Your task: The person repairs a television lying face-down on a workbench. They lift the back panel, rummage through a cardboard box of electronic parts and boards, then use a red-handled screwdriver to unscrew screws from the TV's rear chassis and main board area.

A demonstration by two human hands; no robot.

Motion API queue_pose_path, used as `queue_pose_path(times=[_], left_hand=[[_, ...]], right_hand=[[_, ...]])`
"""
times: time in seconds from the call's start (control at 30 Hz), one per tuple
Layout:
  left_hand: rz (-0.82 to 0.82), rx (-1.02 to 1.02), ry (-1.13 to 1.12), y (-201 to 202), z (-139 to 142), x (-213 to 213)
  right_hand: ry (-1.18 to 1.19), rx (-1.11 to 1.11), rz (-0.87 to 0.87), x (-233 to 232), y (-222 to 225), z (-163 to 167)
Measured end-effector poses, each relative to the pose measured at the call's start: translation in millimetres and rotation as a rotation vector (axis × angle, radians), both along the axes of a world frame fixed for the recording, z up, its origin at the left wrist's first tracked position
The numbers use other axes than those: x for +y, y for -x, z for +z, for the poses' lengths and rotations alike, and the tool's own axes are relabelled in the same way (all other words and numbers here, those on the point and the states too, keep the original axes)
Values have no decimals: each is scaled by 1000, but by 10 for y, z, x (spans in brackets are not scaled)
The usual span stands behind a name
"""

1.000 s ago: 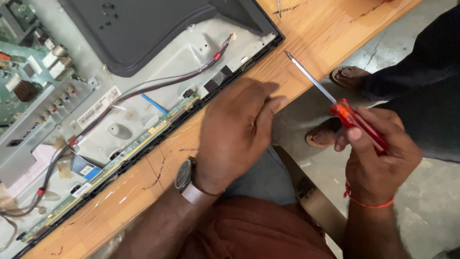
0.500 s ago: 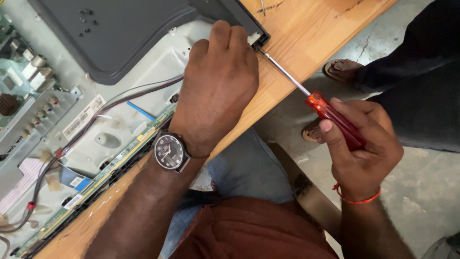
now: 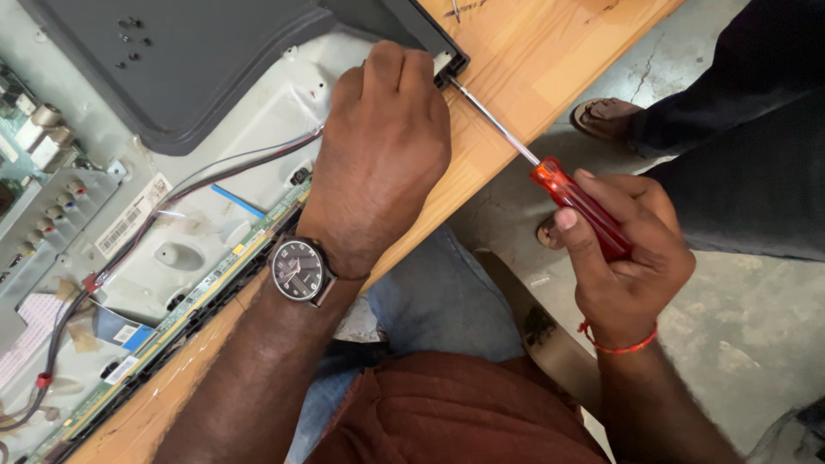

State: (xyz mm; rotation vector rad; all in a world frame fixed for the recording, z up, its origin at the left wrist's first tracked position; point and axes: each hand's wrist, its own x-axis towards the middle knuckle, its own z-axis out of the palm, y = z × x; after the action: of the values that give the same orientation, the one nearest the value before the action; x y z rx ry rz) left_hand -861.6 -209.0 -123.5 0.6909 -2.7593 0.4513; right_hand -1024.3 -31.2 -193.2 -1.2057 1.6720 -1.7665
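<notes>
Left hand [image 3: 382, 163] flat on TV panel [image 3: 249, 120] corner — right hand [image 3: 627, 258] gripping red screwdriver [image 3: 567, 193].

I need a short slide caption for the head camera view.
Left hand presses an opened flat-screen chassis corner; right hand drives a red-handled screwdriver there.
</notes>
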Motion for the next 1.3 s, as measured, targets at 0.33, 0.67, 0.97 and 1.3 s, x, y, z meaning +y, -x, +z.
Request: queue_pose_path(times=[0.33, 0.67, 0.97, 1.3], left_hand=[[-11, 26, 4, 60, -34, -18], [-1, 26, -2, 113, -53, -23], [-8, 40, 5, 115, -50, -16], [-2, -29, -11, 130, 4, 18]], right_hand=[[37, -30, 3, -62, 18, -28], [22, 522, -106, -47, 69, -186], [79, 591, -94, -82, 33, -254], [-59, -74, 25, -141, 117, 37]])
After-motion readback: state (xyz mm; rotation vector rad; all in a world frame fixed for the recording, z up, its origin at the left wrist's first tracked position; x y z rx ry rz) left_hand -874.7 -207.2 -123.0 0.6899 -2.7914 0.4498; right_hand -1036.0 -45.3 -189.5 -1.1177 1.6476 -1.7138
